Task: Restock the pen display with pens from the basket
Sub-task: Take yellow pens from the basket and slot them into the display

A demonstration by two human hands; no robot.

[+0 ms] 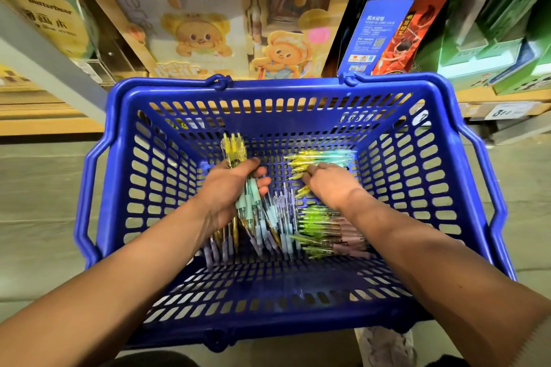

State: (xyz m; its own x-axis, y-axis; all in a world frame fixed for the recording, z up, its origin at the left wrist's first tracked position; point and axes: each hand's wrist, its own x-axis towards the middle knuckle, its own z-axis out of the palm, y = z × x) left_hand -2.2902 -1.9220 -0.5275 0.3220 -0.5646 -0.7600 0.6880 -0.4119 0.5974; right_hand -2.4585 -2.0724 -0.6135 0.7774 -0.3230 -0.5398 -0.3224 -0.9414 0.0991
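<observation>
Two hands work inside the basket, and both forearms come in over its near rim.

Left hand: fingers and thumb are wrapped round a bundle of pens. Yellow tops stand out past the knuckles toward the far wall, and teal grips show below the palm.

Right hand: its back is turned to us, with the fingers curled down onto the yellow pens lying toward the far right corner of the basket floor. The fingertips are mostly hidden, so we cannot tell whether it has a hold or only touches.

Outward from the hands:
- Lilac pens lie loose mid-floor, between the two wrists.
- Green pens lie stacked just under the right wrist, toward the right wall.
- The basket is blue and slotted, with its handles dropped outward at the left and right walls.
- Beyond its far rim stands a shelf with bear-printed cards. We cannot pick out the pen display with certainty.

Judgement: the step in hand is gathering, apparently colour by colour, and plenty of stock remains on the floor.

The next move calls for the right hand to close firmly on the yellow group. Then we raise both loads over the far rim, keeping the pens parallel so that none slips out or snags a slot.
</observation>
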